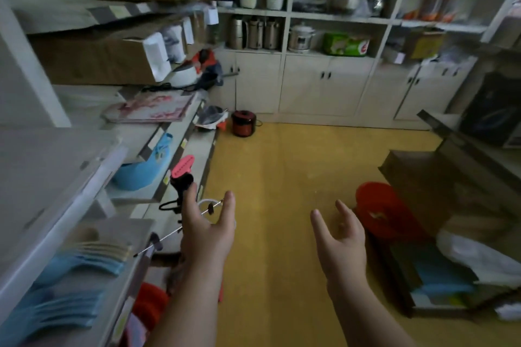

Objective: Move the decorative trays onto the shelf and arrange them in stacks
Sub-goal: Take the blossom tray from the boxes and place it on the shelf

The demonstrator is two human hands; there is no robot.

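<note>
Both my hands hang empty over the yellow floor, palms turned inward. My left hand [207, 227] is beside the front edge of the left shelf unit [132, 262]; my right hand [339, 236] is about a hand's width to its right. On the low shelf at left lie stacked blue and beige trays [84, 265], blurred by motion. Higher up on the same unit rests a flat pink-patterned tray stack [152, 108]. At the right, an open cardboard box [439, 282] holds blue and green flat items, partly under a white plastic bag [479, 256].
A red plastic stool [386, 213] stands just right of my right hand. A blue basket [143, 172] and a pink-and-black tool [181, 175] sit on the left shelves. A red cooker [244, 122] is on the floor by the white cabinets [324, 84].
</note>
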